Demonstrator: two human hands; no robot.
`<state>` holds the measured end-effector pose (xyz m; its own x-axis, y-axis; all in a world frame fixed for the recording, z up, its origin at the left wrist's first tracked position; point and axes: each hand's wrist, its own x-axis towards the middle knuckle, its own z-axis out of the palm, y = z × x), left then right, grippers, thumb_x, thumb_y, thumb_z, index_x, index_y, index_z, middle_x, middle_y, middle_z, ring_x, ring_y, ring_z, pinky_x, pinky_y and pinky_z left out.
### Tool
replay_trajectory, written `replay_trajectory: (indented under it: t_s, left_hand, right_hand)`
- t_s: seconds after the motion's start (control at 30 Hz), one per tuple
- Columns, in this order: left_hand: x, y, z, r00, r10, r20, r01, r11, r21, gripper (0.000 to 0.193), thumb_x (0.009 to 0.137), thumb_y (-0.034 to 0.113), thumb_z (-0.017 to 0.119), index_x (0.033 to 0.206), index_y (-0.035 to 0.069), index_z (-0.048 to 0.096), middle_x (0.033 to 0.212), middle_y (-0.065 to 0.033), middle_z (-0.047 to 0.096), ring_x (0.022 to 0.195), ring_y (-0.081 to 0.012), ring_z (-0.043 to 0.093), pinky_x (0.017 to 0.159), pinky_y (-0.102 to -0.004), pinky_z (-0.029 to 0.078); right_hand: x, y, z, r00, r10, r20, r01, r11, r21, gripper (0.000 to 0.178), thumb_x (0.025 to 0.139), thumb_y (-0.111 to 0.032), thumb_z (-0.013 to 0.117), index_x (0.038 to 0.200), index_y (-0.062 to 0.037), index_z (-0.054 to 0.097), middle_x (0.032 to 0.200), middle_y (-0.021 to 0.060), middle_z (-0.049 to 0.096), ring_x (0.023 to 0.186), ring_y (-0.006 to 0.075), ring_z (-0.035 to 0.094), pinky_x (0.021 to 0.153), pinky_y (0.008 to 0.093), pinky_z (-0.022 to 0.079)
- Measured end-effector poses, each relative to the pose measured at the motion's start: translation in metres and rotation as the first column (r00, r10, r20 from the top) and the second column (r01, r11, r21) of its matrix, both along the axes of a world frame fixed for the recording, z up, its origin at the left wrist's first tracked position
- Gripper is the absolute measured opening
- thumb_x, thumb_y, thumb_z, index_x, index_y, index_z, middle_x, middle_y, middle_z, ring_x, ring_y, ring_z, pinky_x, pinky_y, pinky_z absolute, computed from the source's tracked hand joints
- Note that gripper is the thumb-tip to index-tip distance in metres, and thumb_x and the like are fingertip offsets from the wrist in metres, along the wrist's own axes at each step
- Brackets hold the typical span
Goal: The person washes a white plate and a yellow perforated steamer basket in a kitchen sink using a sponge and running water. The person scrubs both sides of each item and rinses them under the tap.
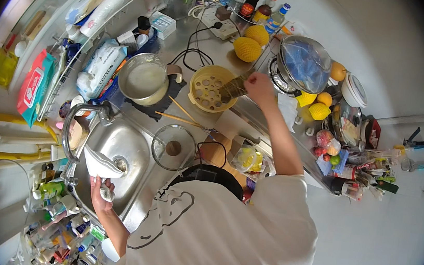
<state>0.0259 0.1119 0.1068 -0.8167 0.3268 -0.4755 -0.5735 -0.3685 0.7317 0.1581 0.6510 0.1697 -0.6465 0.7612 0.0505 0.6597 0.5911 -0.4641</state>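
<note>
Over a round yellow steamer basket [195,86] with large holes, my right hand [260,88] is closed on a dark olive leaf-wrapped bundle [232,90]. The bundle overlaps the basket's right side; whether it touches the bottom I cannot tell. Lower left, my left hand [101,198] grips a white, flared piece [101,164] that looks like folded cloth or paper, held above the steel sink [134,147]. A crumpled whitish part of it shows by the fingers. Left of the basket stands a steel pot [145,79] with pale contents and a handle toward the basket.
Two chopsticks [183,109] and a glass lid [173,147] lie on the counter below the basket. A curved tap [69,126] arches over the sink. Cables [196,52], yellow net-wrapped fruit [246,49], and a covered pan [304,64] on a stove are farther back.
</note>
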Motion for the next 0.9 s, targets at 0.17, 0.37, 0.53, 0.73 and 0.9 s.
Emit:
replay_trajectory:
  t_s: [0.17,0.37,0.53,0.73,0.9]
  left_hand:
    - [-0.006,0.012,-0.004,0.998,-0.057,0.001,0.057,0.998,-0.010,0.037,0.085,0.018,0.055,0.120,0.016,0.043,0.100,-0.0005,0.055,0.082,-0.0145,0.053,0.057,-0.0262,0.039]
    - [-0.006,0.032,0.003,0.993,-0.119,-0.005,0.118,0.992,-0.039,0.039,0.085,0.019,0.056,0.121,0.016,0.042,0.100,0.0001,0.055,0.082,-0.0131,0.052,0.057,-0.0250,0.038]
    - [-0.004,0.042,0.000,0.991,-0.135,0.017,0.136,0.987,-0.081,0.039,0.085,0.020,0.055,0.122,0.015,0.042,0.098,-0.0001,0.055,0.078,-0.0116,0.051,0.054,-0.0229,0.036]
    - [0.005,0.071,0.020,0.990,-0.141,0.008,0.141,0.979,-0.148,0.036,0.085,0.019,0.055,0.119,0.015,0.043,0.093,0.0002,0.054,0.073,-0.0102,0.050,0.052,-0.0215,0.036]
    - [0.012,0.094,0.037,0.989,-0.150,0.004,0.148,0.971,-0.186,0.038,0.085,0.019,0.056,0.120,0.014,0.042,0.093,-0.0002,0.053,0.073,-0.0108,0.050,0.053,-0.0220,0.040]
  right_hand:
    - [0.078,0.036,0.024,0.989,-0.018,-0.149,0.015,1.000,-0.016,0.013,0.066,-0.015,0.061,0.070,-0.0033,0.058,0.066,0.0131,0.059,0.063,0.0281,0.059,0.060,0.0347,0.046]
    - [0.162,0.077,-0.007,0.998,0.039,-0.041,-0.039,0.999,0.000,0.011,0.067,-0.010,0.060,0.067,-0.0023,0.052,0.059,0.0101,0.053,0.055,0.0220,0.053,0.053,0.0320,0.042]
    - [0.209,0.122,-0.059,0.992,0.123,-0.030,-0.127,0.970,-0.207,0.012,0.068,-0.005,0.060,0.074,-0.0026,0.049,0.066,0.0021,0.048,0.063,0.0103,0.047,0.056,0.0268,0.039]
    - [0.213,0.181,-0.111,0.964,0.171,0.205,-0.139,0.977,-0.164,0.013,0.069,-0.012,0.058,0.073,-0.0013,0.052,0.071,0.0154,0.057,0.066,0.0285,0.057,0.061,0.0373,0.044]
    - [0.211,0.187,-0.155,0.937,-0.180,0.299,0.144,0.980,0.138,0.016,0.080,-0.016,0.049,0.084,-0.0039,0.058,0.088,0.0209,0.060,0.082,0.0364,0.059,0.070,0.0449,0.047]
